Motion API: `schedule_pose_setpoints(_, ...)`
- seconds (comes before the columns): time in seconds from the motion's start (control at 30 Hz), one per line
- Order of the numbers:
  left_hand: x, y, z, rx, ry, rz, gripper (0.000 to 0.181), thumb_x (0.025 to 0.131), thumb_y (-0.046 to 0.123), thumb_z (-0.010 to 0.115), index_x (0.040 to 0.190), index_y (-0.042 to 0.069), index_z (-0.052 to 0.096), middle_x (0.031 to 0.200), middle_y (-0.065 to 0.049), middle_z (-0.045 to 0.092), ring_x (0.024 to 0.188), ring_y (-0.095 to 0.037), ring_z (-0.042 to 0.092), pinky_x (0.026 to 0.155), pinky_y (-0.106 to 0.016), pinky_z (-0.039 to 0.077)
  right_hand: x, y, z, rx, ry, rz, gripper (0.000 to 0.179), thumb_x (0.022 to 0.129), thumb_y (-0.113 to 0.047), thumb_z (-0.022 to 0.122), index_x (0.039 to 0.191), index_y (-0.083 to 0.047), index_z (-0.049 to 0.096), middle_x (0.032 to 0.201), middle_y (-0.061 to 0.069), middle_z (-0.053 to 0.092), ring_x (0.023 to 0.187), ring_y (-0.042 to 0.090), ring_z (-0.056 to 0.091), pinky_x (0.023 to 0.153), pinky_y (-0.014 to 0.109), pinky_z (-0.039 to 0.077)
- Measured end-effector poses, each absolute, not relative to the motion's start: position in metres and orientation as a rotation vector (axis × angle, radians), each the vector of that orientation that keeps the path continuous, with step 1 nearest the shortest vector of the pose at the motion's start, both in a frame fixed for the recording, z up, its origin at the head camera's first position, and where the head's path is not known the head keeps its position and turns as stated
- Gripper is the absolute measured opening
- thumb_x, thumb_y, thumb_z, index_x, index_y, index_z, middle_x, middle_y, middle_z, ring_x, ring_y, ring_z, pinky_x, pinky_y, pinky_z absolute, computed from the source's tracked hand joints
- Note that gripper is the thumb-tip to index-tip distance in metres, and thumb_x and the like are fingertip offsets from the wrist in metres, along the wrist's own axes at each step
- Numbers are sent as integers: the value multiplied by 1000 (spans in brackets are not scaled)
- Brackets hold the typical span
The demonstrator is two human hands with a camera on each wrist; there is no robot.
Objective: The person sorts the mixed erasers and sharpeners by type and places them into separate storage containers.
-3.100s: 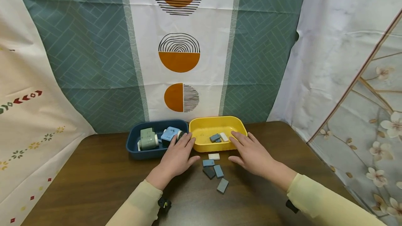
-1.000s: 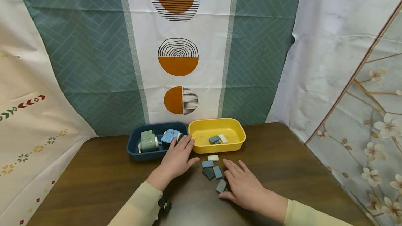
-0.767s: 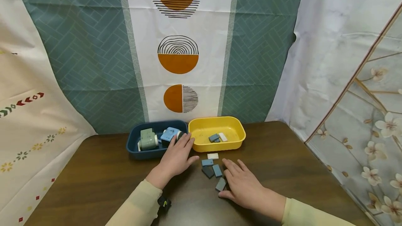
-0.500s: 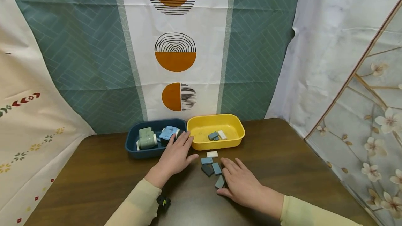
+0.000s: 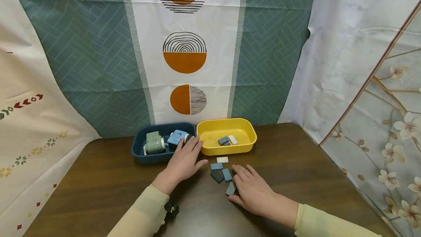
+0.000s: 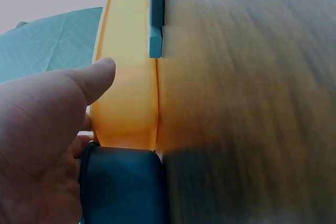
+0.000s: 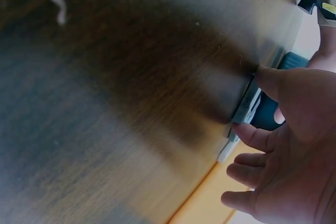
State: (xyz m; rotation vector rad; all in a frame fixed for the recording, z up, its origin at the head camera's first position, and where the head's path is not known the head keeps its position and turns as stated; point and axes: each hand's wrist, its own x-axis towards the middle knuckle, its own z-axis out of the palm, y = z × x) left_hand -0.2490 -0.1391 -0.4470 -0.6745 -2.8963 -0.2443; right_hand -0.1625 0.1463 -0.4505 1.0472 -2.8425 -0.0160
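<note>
My right hand (image 5: 254, 193) rests low at a grey-green rectangular block (image 5: 230, 189), thumb at its near end and forefinger at its far end, pinching it on the table; the other fingers stay loosely extended. Just beyond lie a blue block (image 5: 227, 175), a dark grey block (image 5: 216, 176), another blue one and a white block (image 5: 222, 160). My left hand (image 5: 184, 162) holds nothing, its straight fingers lying over the meeting rims of the navy tray (image 5: 149, 160) and the yellow tray (image 5: 227, 151). In the left wrist view, its thumb (image 6: 100, 77) stands away from the trays.
Inside the navy tray sit a green boxy piece (image 5: 154, 142) with a white round end and a light-blue one (image 5: 176, 138). Several small blocks, one of them white (image 5: 232, 139), lie in the yellow tray. A patterned cloth (image 5: 184, 94) hangs behind the wooden table (image 5: 98, 185).
From beside the yellow tray, my right hand has come down toward me to the grey-green block, and its thumb has drawn slightly closer to it. My left hand has stayed in place.
</note>
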Motion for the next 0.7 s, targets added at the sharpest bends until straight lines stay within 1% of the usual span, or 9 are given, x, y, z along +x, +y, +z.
schedule_pose_setpoints(0.2,-250,-138,-446,-676,-2895,-230,82,107,55,69,169,7,45,179,-15,32,166,-33,26,135,-61,11,-161,148,-449,1065,-2821,27,54,103,-53,77,120,-1,70,159,24,55,149,37,52,123,63,41)
schedule_pose_setpoints(0.4,-250,-138,-445,-683,-2889,-240,81,107,54,70,169,7,45,179,-15,33,166,-34,27,135,-62,11,-162,148,-448,1060,-2797,47,54,103,-52,78,119,-1,70,162,25,51,152,38,50,124,64,39)
schedule_pose_setpoints(0.7,-249,-138,-446,-676,-2894,-245,82,107,55,69,169,8,45,179,-14,32,166,-33,27,135,-61,11,-160,150,-438,1067,-2793,94,48,103,-48,78,118,-3,69,165,25,47,156,39,45,125,65,37)
